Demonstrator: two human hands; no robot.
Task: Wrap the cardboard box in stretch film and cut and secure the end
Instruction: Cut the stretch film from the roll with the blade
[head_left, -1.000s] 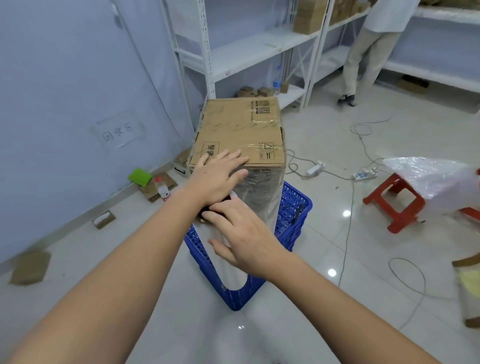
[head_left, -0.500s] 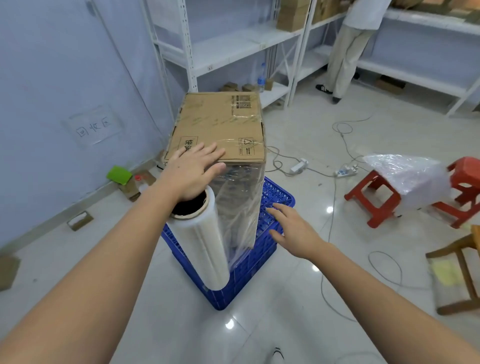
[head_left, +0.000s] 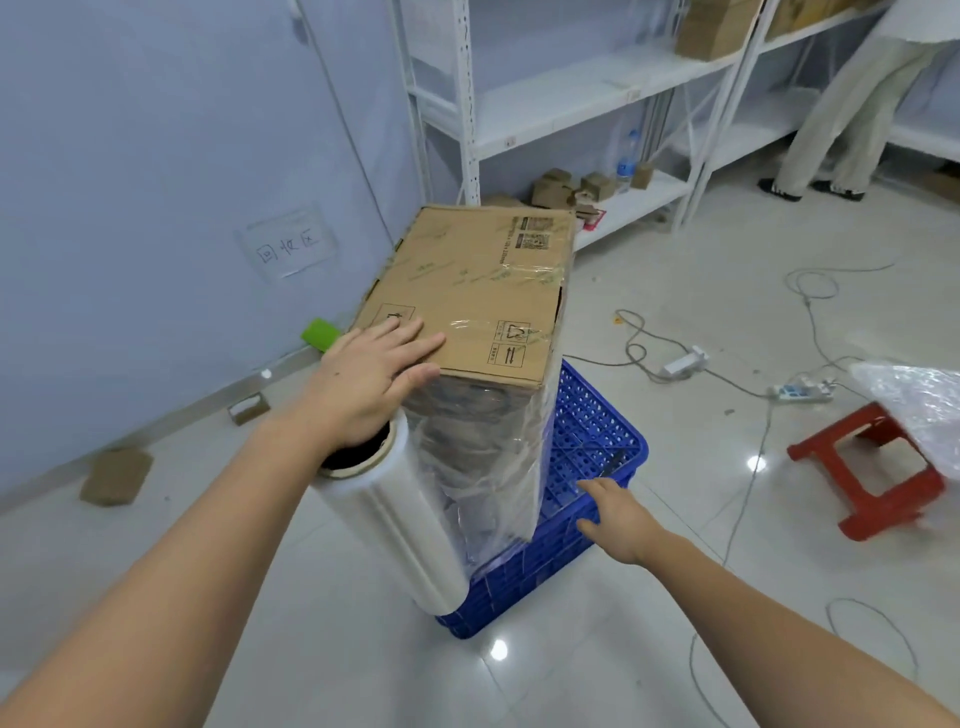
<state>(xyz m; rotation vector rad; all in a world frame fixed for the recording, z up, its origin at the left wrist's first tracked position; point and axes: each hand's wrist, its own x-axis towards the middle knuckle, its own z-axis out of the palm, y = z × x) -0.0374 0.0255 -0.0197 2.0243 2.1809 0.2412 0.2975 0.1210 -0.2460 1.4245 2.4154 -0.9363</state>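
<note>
**A:** so where's the cardboard box (head_left: 467, 291) at?

**B:** standing tall on a blue crate (head_left: 587, 441) on the floor, toward the crate's near-left corner. Sides are covered in shiny, wrinkly stretch film (head_left: 483, 467), top is bare brown cardboard with tape strips and printed symbols.

**A:** and the hands?

**B:** left hand (head_left: 369, 379) lies flat, fingers straight, on the top's near edge. The film roll (head_left: 395, 514) leans against the box right under that wrist. Right hand (head_left: 618, 512) is spread loose by the crate's rim, holding nothing.
</note>
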